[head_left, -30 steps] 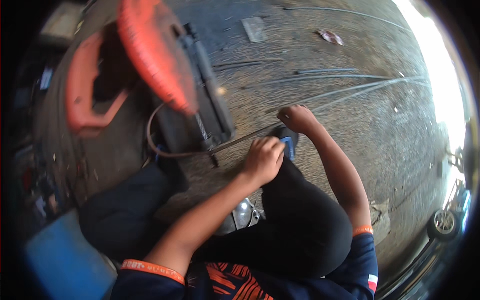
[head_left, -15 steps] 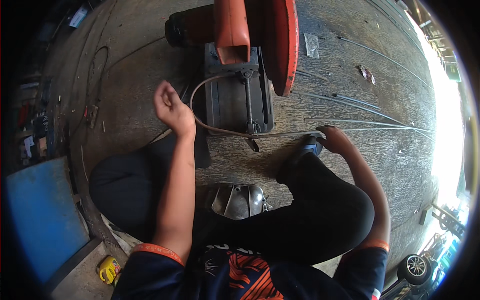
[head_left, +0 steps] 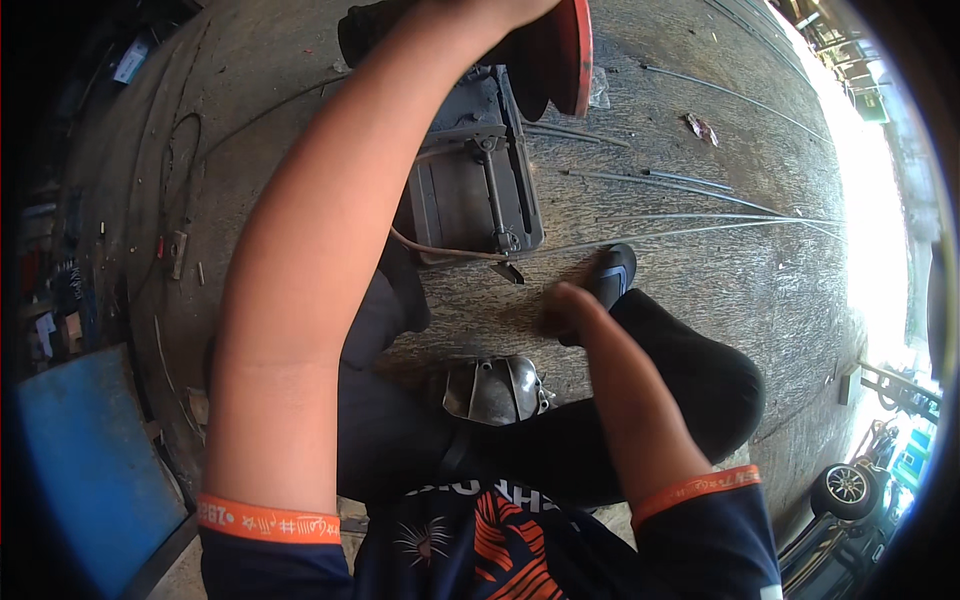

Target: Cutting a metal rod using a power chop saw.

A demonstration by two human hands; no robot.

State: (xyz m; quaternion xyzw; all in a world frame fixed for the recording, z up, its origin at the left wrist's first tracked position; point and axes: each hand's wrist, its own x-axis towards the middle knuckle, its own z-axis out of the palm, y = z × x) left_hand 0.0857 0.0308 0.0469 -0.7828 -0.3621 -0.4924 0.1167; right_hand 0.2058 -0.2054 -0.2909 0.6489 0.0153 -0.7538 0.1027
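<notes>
My left arm stretches up across the cut-off saw, whose red blade guard (head_left: 577, 62) and dark grey base (head_left: 455, 205) lie partly behind it. At the top edge my left hand (head_left: 512, 10) reaches the saw's upper part; its fingers are cut off by the picture's edge. A screw clamp (head_left: 492, 190) sits on the base. A thin brownish curved rod (head_left: 435, 247) runs along the base's near side, partly behind my forearm. My right hand (head_left: 566, 308), smeared by motion, hangs in front of the saw beside my dark shoe (head_left: 615, 275); what it holds, if anything, is not visible.
Several thin metal rods (head_left: 700, 195) lie on the worn floor at right. A crumpled wrapper (head_left: 701, 130) is beyond them. Between my legs sits a ribbed metal cover (head_left: 492, 388). A blue panel (head_left: 95, 460) stands at lower left, and a toy-like wheeled vehicle (head_left: 845, 490) at lower right.
My left hand has risen from beside the curved rod to the saw's top. The saw's arm has tipped up and away. My right hand has left the rod near my shoe and moved left and nearer.
</notes>
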